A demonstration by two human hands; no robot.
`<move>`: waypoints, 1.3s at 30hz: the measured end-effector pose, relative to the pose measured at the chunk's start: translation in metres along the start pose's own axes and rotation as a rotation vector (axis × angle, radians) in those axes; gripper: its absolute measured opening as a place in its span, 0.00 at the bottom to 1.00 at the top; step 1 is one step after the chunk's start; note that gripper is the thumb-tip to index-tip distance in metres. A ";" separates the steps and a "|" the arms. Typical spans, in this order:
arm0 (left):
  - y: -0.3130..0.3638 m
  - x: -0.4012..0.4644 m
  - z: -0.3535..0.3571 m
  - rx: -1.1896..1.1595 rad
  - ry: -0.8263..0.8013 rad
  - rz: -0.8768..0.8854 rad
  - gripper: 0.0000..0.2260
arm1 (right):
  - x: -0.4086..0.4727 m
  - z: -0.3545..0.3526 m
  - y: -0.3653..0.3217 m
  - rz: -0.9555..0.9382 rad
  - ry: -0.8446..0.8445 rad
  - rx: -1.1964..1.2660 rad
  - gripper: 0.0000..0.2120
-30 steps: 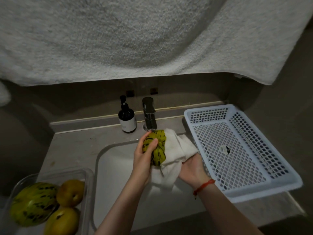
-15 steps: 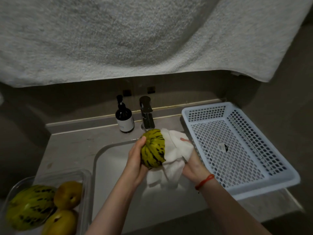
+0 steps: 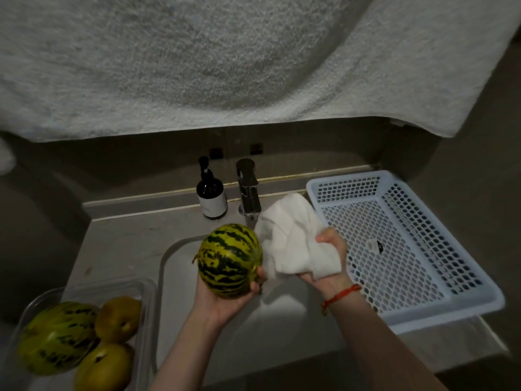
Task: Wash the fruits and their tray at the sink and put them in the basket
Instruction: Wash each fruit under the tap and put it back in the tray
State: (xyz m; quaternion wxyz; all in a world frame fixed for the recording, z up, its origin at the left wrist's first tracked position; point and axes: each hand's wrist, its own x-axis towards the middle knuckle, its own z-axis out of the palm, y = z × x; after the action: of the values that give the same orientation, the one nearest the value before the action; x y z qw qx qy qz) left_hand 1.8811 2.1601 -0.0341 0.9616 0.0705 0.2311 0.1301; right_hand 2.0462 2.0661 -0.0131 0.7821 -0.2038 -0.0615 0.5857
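At the far left, a clear plastic tray sits on the table beside the sink. It holds a striped green-and-yellow melon and two yellow-brown round fruits, one behind the other, all touching. Behind the sink stand a dark pump bottle with a pale label and, just right of it, a chrome tap.

Over the basin, the left hand cups a second melon from below, fingers curled up around its underside. This melon is round, yellow-green with dark green broken stripes running end to end, and its skin shines. Just right of it, touching its side, is a bunched white cloth, gripped in the right hand, whose fingers are closed around the folds. A red string circles that wrist.

At the right, a white perforated basket rests on the table, with a small label lying on its floor.
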 end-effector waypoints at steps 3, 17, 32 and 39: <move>0.012 0.001 0.005 0.061 0.011 0.081 0.29 | -0.006 -0.007 -0.002 0.061 0.089 -0.159 0.25; 0.057 -0.007 0.017 0.205 0.078 0.185 0.34 | -0.023 0.025 -0.042 0.200 0.265 -1.279 0.29; 0.063 -0.007 0.018 0.322 0.229 0.088 0.28 | -0.016 0.046 -0.047 -0.275 0.264 -1.363 0.09; 0.046 -0.006 0.009 0.431 0.350 0.009 0.24 | -0.010 0.063 -0.028 -0.644 0.346 -1.398 0.04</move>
State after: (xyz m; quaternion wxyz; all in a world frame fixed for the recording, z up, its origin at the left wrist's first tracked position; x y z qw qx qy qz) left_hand 1.8703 2.2016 -0.0145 0.8693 0.2508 0.4157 0.0925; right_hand 2.0472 2.0661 0.0560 0.6021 -0.7086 -0.3491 0.1159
